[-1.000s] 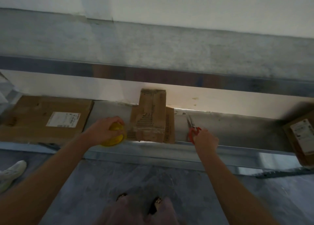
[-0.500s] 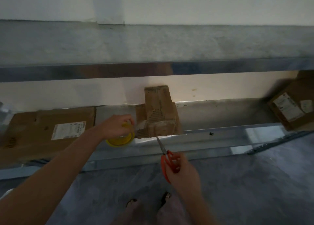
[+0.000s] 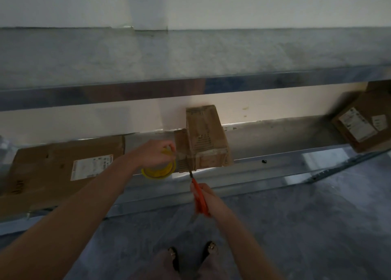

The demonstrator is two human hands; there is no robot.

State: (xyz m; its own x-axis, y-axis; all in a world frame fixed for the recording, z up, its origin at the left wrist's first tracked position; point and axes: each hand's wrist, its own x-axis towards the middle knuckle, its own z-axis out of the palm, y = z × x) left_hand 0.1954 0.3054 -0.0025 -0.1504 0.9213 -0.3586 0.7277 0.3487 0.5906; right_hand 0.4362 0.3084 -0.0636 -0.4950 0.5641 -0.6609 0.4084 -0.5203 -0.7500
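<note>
Tape roll [image 3: 158, 169] hung at the shelf [image 3: 275, 159] edge beside the box [image 3: 208, 140], gripped by the left hand [image 3: 156, 155]. The right hand [image 3: 208, 199] clutched scissors [image 3: 200, 197], seemingly poised to cut it free; the snip wanted to fall close to the box.

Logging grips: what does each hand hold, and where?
Left hand grips the yellow tape roll by its rim; right hand holds orange-handled scissors by the handles.

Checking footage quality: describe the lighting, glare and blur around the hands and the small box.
Head view: dim overall, with a warm bright patch on the wall behind the small upright brown cardboard box; pale glare on the metal shelf rail below it; the left hand on the yellow tape roll and the right hand gripping the orange-handled scissors look slightly soft; the dark blades barely show.
</note>
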